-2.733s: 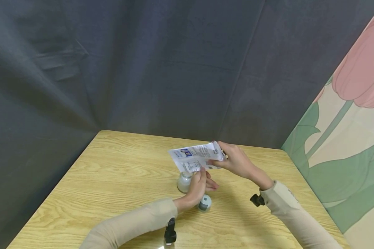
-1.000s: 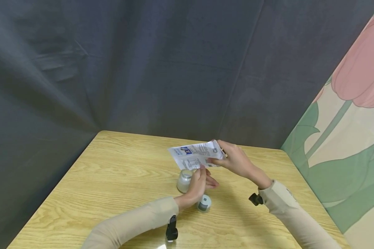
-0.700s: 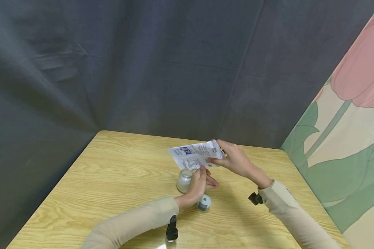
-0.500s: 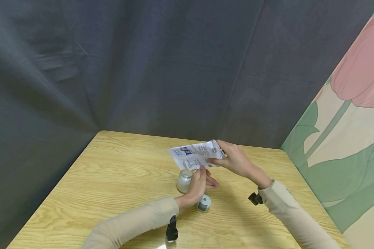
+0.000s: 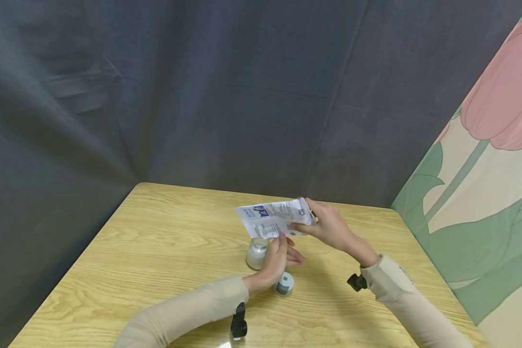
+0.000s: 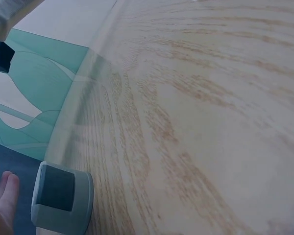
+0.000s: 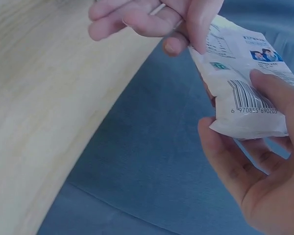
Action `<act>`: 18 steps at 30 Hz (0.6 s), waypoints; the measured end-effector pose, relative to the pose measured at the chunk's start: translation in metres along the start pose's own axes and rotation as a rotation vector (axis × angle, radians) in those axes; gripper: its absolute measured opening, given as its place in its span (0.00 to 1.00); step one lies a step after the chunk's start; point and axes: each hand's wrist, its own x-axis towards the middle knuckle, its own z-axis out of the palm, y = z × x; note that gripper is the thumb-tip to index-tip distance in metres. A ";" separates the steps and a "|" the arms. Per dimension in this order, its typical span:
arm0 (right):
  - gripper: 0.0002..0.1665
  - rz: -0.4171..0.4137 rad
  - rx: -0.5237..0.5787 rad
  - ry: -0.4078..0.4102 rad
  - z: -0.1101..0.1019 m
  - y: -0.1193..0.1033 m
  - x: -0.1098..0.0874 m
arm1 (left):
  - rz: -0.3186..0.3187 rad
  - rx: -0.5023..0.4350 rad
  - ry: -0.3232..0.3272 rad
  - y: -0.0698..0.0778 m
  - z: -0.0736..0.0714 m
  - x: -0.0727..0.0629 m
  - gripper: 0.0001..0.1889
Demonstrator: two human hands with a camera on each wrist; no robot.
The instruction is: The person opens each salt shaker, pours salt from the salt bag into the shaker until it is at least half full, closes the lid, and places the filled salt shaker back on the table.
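A white printed bag (image 5: 271, 217) with a small blue picture is tilted over a glass jar (image 5: 256, 254) that has white stuff inside. My right hand (image 5: 328, 224) grips the bag's right end, with the thumb beside the barcode in the right wrist view. Just right of the jar, my left hand (image 5: 278, 256) pinches the bag's lower edge between thumb and a finger; its other fingers reach out to the right. A round white lid-like piece (image 5: 284, 283) with a dark square label lies on the table close by the left hand. The bag's left end overlaps the space above the jar's mouth.
The light wooden table (image 5: 178, 241) runs back to a dark grey curtain (image 5: 226, 96). At the right stands a wall painted with a tulip (image 5: 500, 92). Black wrist cameras (image 5: 239, 321) hang below both sleeves.
Compared with the oldest frame, the bag's lower edge sits slightly higher and more of the jar's mouth shows. Both hands keep nearly the same place, and the jar stays put.
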 end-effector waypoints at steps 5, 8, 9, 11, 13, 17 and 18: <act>0.26 0.032 0.060 0.038 0.007 0.008 -0.006 | -0.011 -0.039 0.001 -0.022 -0.002 0.009 0.26; 0.25 0.059 0.070 0.077 0.010 0.011 -0.010 | -0.016 -0.051 -0.001 -0.028 -0.002 0.011 0.27; 0.25 0.075 0.077 0.082 0.011 0.012 -0.011 | -0.015 -0.052 -0.001 -0.029 -0.002 0.011 0.27; 0.25 0.100 0.096 0.092 0.013 0.014 -0.014 | -0.022 -0.044 0.003 -0.029 -0.002 0.012 0.27; 0.25 0.128 0.120 0.093 0.014 0.016 -0.017 | -0.027 -0.037 0.012 -0.029 -0.002 0.012 0.27; 0.26 0.164 0.159 0.090 0.017 0.022 -0.022 | -0.030 -0.010 0.026 -0.031 -0.002 0.012 0.27; 0.26 0.170 0.164 0.090 0.017 0.023 -0.022 | -0.030 -0.006 0.029 -0.031 -0.002 0.012 0.27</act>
